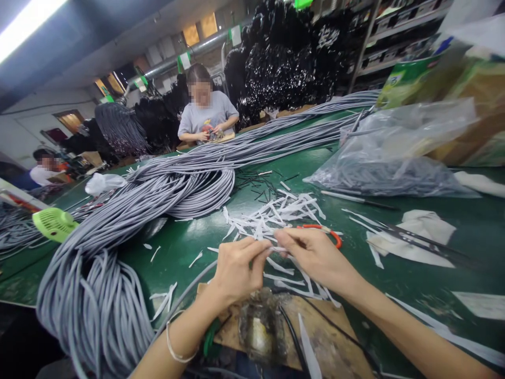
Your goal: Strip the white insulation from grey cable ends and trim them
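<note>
My left hand [236, 271] and my right hand [311, 255] meet over the green table [197, 237], both pinching a small white strip [276, 248] between their fingertips. A single grey cable [185, 295] runs from under my left hand toward the near left. Just beyond my fingers lies a heap of white paper strips [272, 216], with an orange-handled tool [327, 231] partly hidden behind my right hand. A big bundle of grey cables [130, 226] lies to the left and stretches toward the far right.
A worn brown board [327, 342] with a grimy fixture [260, 326] sits at the near edge. A clear plastic bag [394, 152] of dark pieces lies right, white cloth [414, 231] nearer. A green fan [55, 223] sits left. Another person [207, 113] works across the table.
</note>
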A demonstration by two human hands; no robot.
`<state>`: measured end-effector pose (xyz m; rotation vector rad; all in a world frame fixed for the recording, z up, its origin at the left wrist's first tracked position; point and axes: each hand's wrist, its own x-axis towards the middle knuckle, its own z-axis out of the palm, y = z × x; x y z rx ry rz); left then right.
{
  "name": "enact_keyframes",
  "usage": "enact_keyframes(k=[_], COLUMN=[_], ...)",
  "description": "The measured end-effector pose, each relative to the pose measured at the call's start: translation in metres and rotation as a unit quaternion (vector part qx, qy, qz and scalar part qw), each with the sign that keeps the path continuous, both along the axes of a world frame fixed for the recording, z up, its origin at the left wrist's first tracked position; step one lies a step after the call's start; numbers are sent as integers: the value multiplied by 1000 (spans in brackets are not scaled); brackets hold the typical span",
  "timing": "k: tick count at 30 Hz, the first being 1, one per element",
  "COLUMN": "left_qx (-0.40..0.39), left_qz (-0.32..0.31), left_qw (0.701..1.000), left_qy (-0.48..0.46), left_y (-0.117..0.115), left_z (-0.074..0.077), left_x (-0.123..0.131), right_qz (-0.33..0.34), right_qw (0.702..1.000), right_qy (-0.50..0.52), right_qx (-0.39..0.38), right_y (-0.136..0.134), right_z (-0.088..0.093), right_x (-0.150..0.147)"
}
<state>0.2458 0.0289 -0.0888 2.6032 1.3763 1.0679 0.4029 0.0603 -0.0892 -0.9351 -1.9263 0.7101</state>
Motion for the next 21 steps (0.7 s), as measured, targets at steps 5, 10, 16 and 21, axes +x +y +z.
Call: enact_keyframes(k=[5,10,16,21], left_qx=[-136,-159,-169,-183], left_qz=[47,49,30,19], left_qw=[974,963,964,966], left_qy=[-173,-213,-205,-181], left_y=[2,1,-1,2], left_z=[8,8,7,8], left_x=[-1,0,2,2], right_qz=[-64,-13,-10,-35], right_qw=[996,1000,999,997], right_qy=[45,13,31,68], right_qx=[-37,-7,-8,-34], right_y=[-5,-15,-17,-21], right_z=[8,7,3,-3], right_x=[-1,-9,-12,-19])
